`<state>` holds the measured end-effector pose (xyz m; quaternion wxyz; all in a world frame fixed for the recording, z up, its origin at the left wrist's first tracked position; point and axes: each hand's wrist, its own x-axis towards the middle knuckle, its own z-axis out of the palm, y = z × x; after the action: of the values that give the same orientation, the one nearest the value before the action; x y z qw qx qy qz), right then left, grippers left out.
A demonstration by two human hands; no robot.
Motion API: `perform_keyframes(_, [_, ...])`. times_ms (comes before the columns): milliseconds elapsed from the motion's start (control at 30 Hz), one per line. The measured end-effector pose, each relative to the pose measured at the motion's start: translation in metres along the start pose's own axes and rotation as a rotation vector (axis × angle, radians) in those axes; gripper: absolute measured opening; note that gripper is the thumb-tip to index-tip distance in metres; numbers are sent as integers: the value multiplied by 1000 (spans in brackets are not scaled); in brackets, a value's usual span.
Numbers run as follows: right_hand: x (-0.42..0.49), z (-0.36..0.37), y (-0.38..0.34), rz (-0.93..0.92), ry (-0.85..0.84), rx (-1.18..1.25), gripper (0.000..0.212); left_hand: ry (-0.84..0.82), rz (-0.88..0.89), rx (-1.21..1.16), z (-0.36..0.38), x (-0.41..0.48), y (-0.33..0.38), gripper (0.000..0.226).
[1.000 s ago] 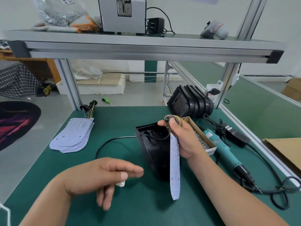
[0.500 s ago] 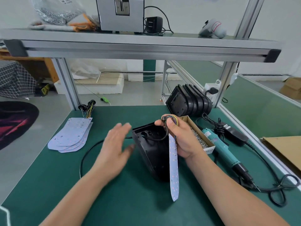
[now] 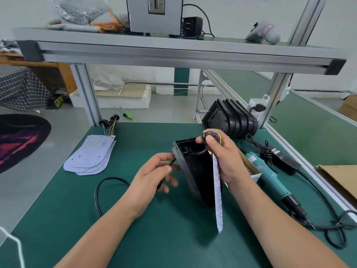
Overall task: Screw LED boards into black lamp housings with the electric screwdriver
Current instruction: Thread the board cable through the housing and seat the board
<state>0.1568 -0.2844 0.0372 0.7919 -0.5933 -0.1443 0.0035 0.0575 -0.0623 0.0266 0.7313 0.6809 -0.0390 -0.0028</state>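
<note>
A black lamp housing (image 3: 195, 171) stands tilted on its edge at the middle of the green table. My right hand (image 3: 224, 157) grips a white LED board (image 3: 217, 200) edge-on beside it, with the board's coloured wires (image 3: 214, 135) pinched at the top near the housing's rim. My left hand (image 3: 154, 175) pinches the housing's black cable (image 3: 104, 182) just left of the housing. The teal electric screwdriver (image 3: 270, 178) lies on the table to the right, untouched.
A pile of LED boards (image 3: 90, 155) with wire bundles lies at the left. Several nested black housings (image 3: 229, 118) stand at the back right. A small box of screws (image 3: 251, 171) sits behind my right hand. A black power adapter (image 3: 284, 159) and coiled cords lie at the right edge.
My left hand moved from hovering open in front to the housing's left side and closed its fingers on the black cable. My right hand kept holding the board and wires.
</note>
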Motion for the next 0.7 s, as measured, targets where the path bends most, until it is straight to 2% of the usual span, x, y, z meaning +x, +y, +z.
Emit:
perform_keyframes(67, [0,3,2,-15,-26,-48,17,-66,-13,-33,-2,-2,1,33])
perform_keyframes(200, [-1,10,0,-79,-96,-258,18,-55,8,26,-1,-3,2,30])
perform_keyframes(367, [-3,19,-2,-144,-210,-502,21,10,52,47,-1,1,-1,4])
perform_keyframes(500, [-3,24,-1,-203,-187,-707,27,61,64,49,2,1,-4,12])
perform_keyframes(600, [-6,26,0,-223,-188,-742,23,70,29,14,3,2,-3,32])
perform_keyframes(700, [-8,30,0,-261,-192,-773,29,68,34,16,1,3,-3,37])
